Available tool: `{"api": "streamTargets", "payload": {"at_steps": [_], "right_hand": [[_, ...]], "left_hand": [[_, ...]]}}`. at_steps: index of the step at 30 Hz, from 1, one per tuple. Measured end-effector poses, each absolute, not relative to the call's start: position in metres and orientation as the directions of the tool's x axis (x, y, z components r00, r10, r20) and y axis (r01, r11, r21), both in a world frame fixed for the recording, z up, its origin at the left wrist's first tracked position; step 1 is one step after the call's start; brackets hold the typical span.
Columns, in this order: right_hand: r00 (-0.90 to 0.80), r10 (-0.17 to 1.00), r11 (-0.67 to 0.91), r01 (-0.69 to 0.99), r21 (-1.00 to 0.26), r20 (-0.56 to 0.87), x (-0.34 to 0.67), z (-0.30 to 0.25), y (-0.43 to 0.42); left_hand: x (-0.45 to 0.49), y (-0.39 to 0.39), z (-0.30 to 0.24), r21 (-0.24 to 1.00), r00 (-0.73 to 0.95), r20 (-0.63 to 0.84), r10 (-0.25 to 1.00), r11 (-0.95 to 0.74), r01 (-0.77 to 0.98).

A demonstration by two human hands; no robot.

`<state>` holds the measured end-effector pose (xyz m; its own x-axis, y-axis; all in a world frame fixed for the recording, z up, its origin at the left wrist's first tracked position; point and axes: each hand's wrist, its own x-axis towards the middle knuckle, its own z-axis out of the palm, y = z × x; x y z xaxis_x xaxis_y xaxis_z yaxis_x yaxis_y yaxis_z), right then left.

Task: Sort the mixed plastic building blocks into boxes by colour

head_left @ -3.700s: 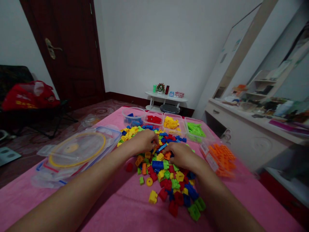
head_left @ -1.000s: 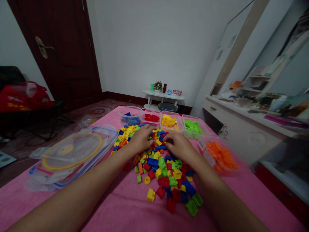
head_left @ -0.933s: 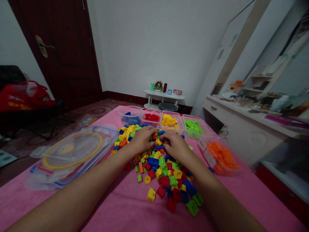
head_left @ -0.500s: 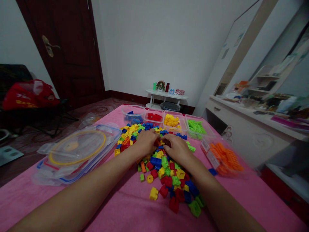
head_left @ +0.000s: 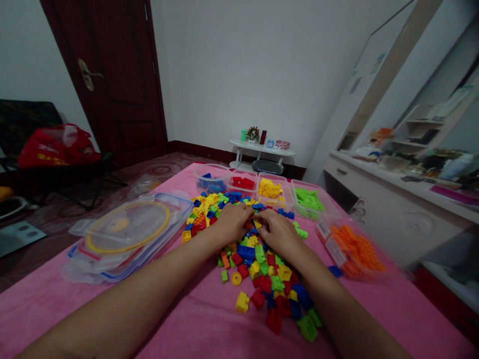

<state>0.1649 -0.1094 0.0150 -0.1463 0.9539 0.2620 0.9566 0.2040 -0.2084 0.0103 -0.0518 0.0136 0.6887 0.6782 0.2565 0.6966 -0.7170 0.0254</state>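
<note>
A heap of small plastic blocks [head_left: 262, 264] in red, yellow, blue, green and orange lies on a pink cloth [head_left: 194, 324]. My left hand [head_left: 232, 222] and my right hand [head_left: 279, 233] rest palm down on the far part of the heap, fingertips almost touching. Both have the fingers curled into the blocks; what they pinch is hidden. Behind the heap stands a row of clear tubs: blue blocks [head_left: 209, 180], red blocks [head_left: 242, 182], yellow blocks [head_left: 270, 189], green blocks [head_left: 309, 199]. A tub of orange blocks [head_left: 354, 249] sits at the right.
A stack of clear lids [head_left: 125, 232] with coloured rims lies at the left on the cloth. A white dresser [head_left: 392, 209] stands at the right, a small white table [head_left: 262, 149] by the far wall, a dark door [head_left: 112, 80] at the left.
My two hands have drawn closer together over the far part of the heap, and the view has shifted a little. The tubs and lids have not moved.
</note>
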Motion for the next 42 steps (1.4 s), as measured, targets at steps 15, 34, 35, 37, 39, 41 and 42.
{"api": "streamTargets", "payload": {"at_steps": [15, 34, 35, 37, 39, 41, 42], "right_hand": [[-0.153, 0.978, 0.171, 0.978, -0.122, 0.143, 0.170, 0.023, -0.115], [0.072, 0.997, -0.002, -0.065, -0.998, -0.007, 0.156, 0.027, -0.107], [0.073, 0.997, 0.003, -0.102, -0.995, -0.004, 0.155, 0.028, -0.107], [0.093, 0.996, 0.030, -0.133, -0.991, 0.018, 0.156, 0.028, -0.107], [0.120, 0.992, 0.045, -0.134, -0.990, 0.029, 0.157, 0.027, -0.107], [0.129, 0.991, 0.040, -0.120, -0.992, 0.025, 0.158, 0.027, -0.106], [0.130, 0.991, 0.039, -0.105, -0.994, 0.025, 0.157, 0.027, -0.106]], "left_hand": [[0.007, -0.051, 0.013, 0.094, 0.721, 0.290, 0.629, -0.768, 0.633], [0.003, -0.040, 0.042, 0.935, 0.627, 0.268, 0.731, -0.355, 0.014], [0.004, -0.041, 0.042, 0.953, 0.639, 0.242, 0.730, -0.304, -0.014], [0.004, -0.041, 0.042, 0.972, 0.663, 0.198, 0.722, -0.234, -0.035], [0.004, -0.042, 0.040, 0.977, 0.680, 0.185, 0.709, -0.209, -0.048], [0.005, -0.043, 0.037, 0.975, 0.690, 0.191, 0.698, -0.214, -0.053], [0.006, -0.044, 0.036, 0.975, 0.696, 0.187, 0.693, -0.216, -0.048]]}}
